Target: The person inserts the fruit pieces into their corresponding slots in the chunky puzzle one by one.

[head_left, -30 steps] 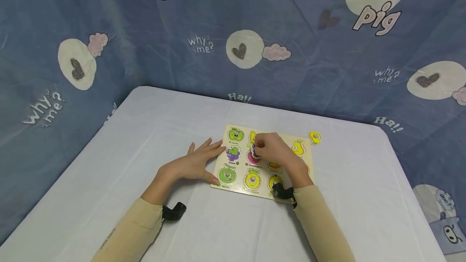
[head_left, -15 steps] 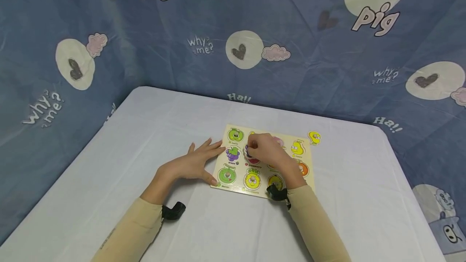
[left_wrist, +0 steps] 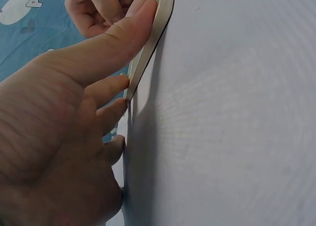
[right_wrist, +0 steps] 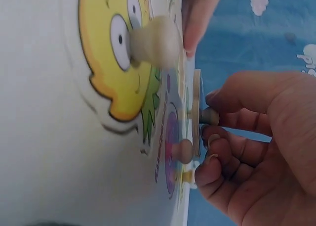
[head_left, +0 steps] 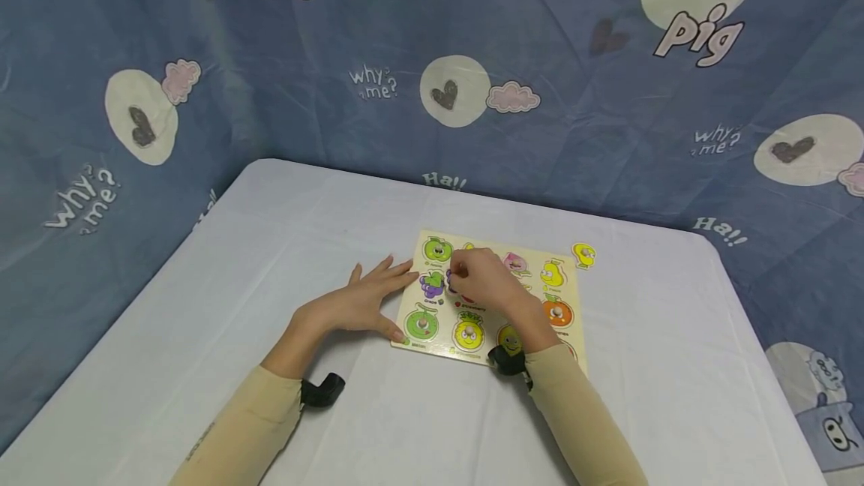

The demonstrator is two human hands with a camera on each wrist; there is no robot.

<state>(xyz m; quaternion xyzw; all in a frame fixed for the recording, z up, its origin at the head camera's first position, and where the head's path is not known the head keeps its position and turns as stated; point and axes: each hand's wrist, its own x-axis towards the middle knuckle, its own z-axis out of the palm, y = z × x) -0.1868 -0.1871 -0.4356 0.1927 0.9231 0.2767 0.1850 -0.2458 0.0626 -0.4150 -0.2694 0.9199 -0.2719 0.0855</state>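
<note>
A wooden peg puzzle board [head_left: 445, 321] with printed fruit lies on the white table. My right hand [head_left: 491, 277] pinches the round wooden knob [right_wrist: 211, 116] of a purple grape piece [right_wrist: 196, 100]. Seen edge-on in the right wrist view, the piece stands off the board's face. In the head view it is mostly covered by my fingers, between the printed grape spot [head_left: 430, 285] and the strawberry. My left hand [head_left: 361, 302] lies at the board's left edge with fingers spread, thumb and fingertips on the rim, as the left wrist view also shows.
A loose yellow fruit piece [head_left: 583, 255] lies just off the board's upper right corner. Knobbed pieces sit on the board, among them an apple [head_left: 437, 250], a melon [head_left: 421, 324], a pineapple [head_left: 469, 332] and an orange [head_left: 557, 312]. A patterned blue curtain [head_left: 324, 126] hangs behind the table.
My right hand has moved left across the board with the grape piece, from over the strawberry toward the grape spot. The left hand has stayed in place.
</note>
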